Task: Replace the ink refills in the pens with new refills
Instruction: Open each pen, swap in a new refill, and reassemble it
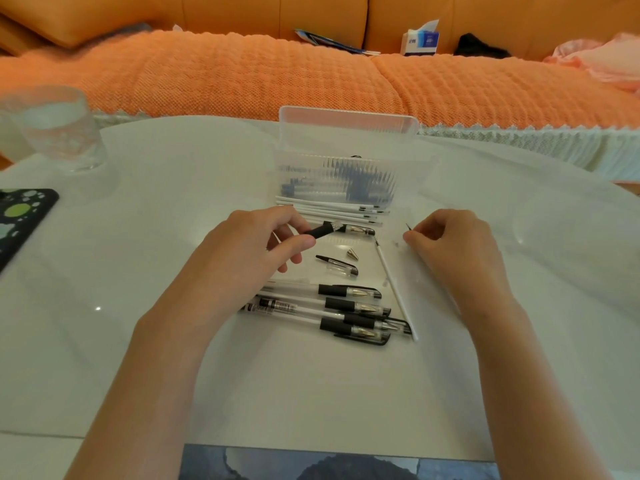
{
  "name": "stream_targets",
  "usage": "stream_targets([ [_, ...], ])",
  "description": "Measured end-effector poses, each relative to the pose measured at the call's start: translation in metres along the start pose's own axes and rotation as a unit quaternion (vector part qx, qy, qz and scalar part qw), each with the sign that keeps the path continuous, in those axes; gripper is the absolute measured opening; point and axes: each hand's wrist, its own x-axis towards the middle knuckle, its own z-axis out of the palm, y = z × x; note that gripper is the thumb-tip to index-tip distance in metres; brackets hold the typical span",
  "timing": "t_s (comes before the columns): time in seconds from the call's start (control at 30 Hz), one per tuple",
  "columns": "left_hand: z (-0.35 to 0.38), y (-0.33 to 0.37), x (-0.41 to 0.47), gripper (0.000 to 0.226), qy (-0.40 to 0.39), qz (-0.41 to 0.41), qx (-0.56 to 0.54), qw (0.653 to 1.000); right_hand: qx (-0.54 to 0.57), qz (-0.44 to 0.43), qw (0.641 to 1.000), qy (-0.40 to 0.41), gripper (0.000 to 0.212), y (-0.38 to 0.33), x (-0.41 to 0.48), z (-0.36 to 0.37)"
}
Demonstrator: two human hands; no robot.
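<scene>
Black-gripped pen barrel [320, 232] sits pinched in the left hand [249, 249]. Nearby, the right hand [450, 245] pinches a thin refill [408, 227] near its tip

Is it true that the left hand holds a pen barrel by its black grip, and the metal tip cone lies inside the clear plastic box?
No. The head view shows the metal tip cone on the table, outside the clear plastic box; the left hand does hold the pen barrel by its black grip.
</scene>
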Motion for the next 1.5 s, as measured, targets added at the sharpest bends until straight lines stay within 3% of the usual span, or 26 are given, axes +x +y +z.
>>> stream_targets([
  [0.13, -0.001, 0.000, -0.001, 0.005, 0.000, 0.000, 0.002, 1.000, 0.001, -0.027, 0.999, 0.019, 0.013, -0.002, 0.000, 0.002],
  [0.23, -0.001, -0.001, -0.001, 0.005, 0.001, 0.000, -0.001, 1.000, 0.013, -0.096, 0.994, 0.048, 0.008, -0.008, 0.002, 0.007],
  [0.37, 0.000, -0.001, -0.001, 0.004, -0.001, 0.000, -0.002, 1.000, -0.014, -0.167, 0.985, 0.036, 0.017, -0.016, 0.005, 0.025],
  [0.63, -0.002, -0.002, -0.001, 0.004, 0.002, -0.004, -0.005, 1.000, -0.060, -0.167, 0.984, 0.018, 0.020, -0.011, 0.011, 0.035],
  [0.9, -0.003, -0.004, -0.001, 0.004, 0.012, -0.008, -0.012, 1.000, -0.033, -0.164, 0.986, 0.020, 0.009, -0.011, 0.011, 0.035],
  [1.17, -0.007, -0.004, 0.002, 0.008, 0.052, -0.021, -0.029, 0.998, 0.182, -0.131, 0.975, -0.001, 0.009, -0.014, 0.003, 0.009],
  [1.5, -0.014, -0.006, 0.001, 0.009, 0.105, -0.032, -0.059, 0.992, 0.240, -0.139, 0.960, -0.038, 0.012, -0.011, -0.008, -0.004],
])
